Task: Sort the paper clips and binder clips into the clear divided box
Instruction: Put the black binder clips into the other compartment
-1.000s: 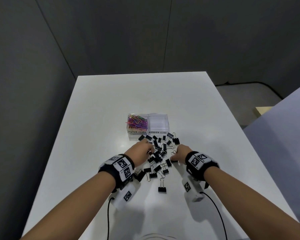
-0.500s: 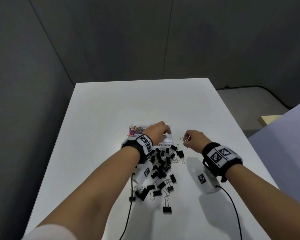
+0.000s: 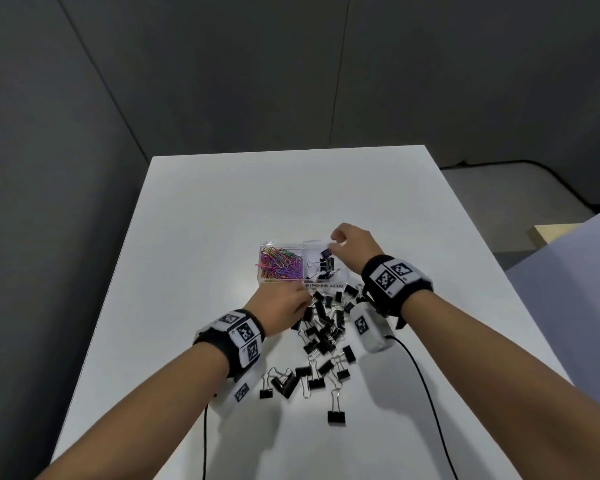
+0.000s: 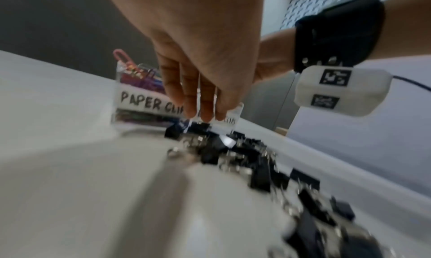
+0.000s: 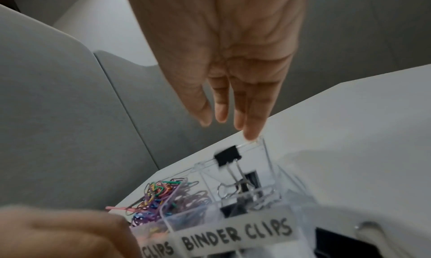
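Note:
The clear divided box sits mid-table; its left half holds coloured paper clips, its right half, labelled BINDER CLIPS, a few black binder clips. My right hand hovers over that right half with fingers straight, holding nothing. Just below its fingertips one binder clip is in the air above the compartment. My left hand reaches down, fingers extended, to the near edge of the box, where the pile of loose binder clips begins.
The white table has grey walls close on the left and behind. More binder clips are scattered toward me, one alone nearest the front. Black cables trail from both wrist units across the near table.
My left hand pulled back from over the box to the clip pile. My right hand carried a binder clip from beside the box to over the right compartment and let it go.

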Motion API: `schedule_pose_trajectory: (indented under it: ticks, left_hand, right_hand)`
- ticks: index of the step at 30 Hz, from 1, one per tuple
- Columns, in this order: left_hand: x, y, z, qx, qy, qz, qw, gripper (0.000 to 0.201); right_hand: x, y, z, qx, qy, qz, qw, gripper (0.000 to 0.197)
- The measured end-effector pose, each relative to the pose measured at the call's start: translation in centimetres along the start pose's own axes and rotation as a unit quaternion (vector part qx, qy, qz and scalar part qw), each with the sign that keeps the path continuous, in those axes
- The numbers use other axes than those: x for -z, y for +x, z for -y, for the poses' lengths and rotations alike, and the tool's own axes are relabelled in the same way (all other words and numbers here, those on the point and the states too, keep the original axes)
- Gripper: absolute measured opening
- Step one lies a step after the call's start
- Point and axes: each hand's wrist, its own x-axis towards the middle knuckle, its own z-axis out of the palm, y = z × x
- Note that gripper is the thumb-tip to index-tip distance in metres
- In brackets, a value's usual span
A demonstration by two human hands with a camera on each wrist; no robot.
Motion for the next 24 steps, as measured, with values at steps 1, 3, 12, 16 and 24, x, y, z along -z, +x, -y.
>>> schedule_pose_trajectory:
  ticks: [1, 3, 12, 16, 24]
  left_hand:
    - [-0.5, -0.3, 0.1, 0.007, -0.003, 0.003, 1.0, 0.031]
    - [-1.5, -0.7, 0.1, 0.036, 0.004, 0.033, 0.999, 0.043]
    - [-3.4, -0.5, -1.2, 0.103, 0.021, 0.065, 0.992, 0.069]
    - [-3.3, -0.2, -1.9, 0.166, -0.02, 0.082, 0.983, 0.068]
    - [-2.7, 0.2, -2.2, 0.244, -0.155, 0.106, 0.952, 0.048]
  right_hand:
    - [0.2, -0.2, -0.3, 0.006, -0.009, -0.025, 1.0, 0.023]
    - [0.7, -0.7, -1.6, -0.01, -0.033, -0.049, 0.998, 0.024]
    - [-2.0, -5.5, -7.6, -0.055, -0.171, 0.186, 0.966, 0.085]
    - [-3.4, -6.4, -7.5, -0.033, -0.17, 0.165, 0.971, 0.084]
    - [-4.0, -6.6, -7.4, -0.037, -0.166, 0.154, 0.973, 0.079]
